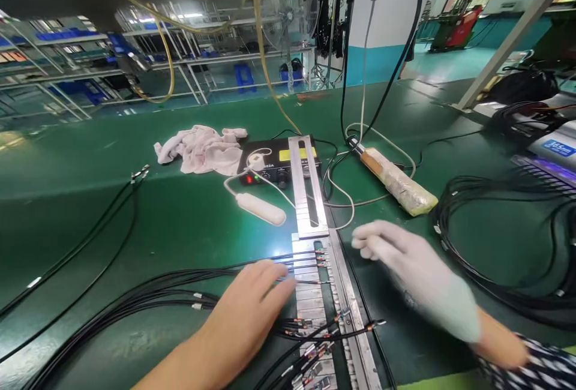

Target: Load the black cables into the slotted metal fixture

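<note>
Green table point(189, 222): bare left hand point(252, 306) flat, pinning black cables point(148, 294) into metal fixture point(315, 294) slots; gloved right hand point(418, 276) open, blurred, holding nothing, hovering beside.

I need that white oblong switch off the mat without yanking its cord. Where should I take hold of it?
Grip the white switch across its narrow middle, coming from above, one finger on each long side. It lies flat on the green mat, with its cord leaving the far-left end, so leave that end alone.
</note>
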Demonstrator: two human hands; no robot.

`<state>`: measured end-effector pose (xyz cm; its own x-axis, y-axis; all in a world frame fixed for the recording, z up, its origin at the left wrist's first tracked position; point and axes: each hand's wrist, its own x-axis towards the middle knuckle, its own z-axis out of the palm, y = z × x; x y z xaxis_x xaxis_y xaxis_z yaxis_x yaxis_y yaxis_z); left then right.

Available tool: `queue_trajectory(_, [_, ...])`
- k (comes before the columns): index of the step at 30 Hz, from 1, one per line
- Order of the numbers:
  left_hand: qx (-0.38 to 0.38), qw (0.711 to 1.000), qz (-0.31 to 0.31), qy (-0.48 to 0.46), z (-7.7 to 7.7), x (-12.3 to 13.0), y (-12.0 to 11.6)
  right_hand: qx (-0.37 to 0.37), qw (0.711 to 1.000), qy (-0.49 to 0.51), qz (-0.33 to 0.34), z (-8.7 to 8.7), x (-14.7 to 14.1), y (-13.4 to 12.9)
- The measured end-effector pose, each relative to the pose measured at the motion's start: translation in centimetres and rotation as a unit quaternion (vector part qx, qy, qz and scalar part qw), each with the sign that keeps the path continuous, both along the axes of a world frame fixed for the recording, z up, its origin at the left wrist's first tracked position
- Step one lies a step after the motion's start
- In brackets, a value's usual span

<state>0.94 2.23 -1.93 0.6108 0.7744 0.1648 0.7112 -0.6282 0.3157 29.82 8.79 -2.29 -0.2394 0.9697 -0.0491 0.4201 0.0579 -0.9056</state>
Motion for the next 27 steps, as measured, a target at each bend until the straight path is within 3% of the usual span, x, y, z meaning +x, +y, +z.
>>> queue_trajectory(3, [0.006,0.996,-0.031,0.084,-2.2,0.9,2.0,-0.057,0.996,0.053,0.039,-2.8,-1.0,0.8])
queue_trajectory(7, [0.031,0.998,-0.04,0.036,-3.0,0.8,2.6,-0.07,0.995,0.048,0.053,-4.7,-1.2,1.0])
queue_trajectory(13, [0.087,0.995,-0.045,0.005,-3.4,0.2,2.6,-0.041,0.997,0.011,0.071,-4.1,-0.8,0.9])
queue_trajectory(20, [0.054,0.995,-0.086,0.023,-3.5,0.0,3.1,-0.031,0.996,0.006,0.085,-3.8,-0.8,1.0])
queue_trajectory(24, [0.015,0.992,-0.119,0.026,-2.6,0.3,3.6,-0.041,0.994,-0.025,0.095,-3.4,-0.2,-0.3])
queue_trajectory(27, [0.004,0.994,-0.113,0.005,-2.8,0.4,3.7,-0.003,0.993,-0.049,0.108,-3.6,0.1,-1.6])
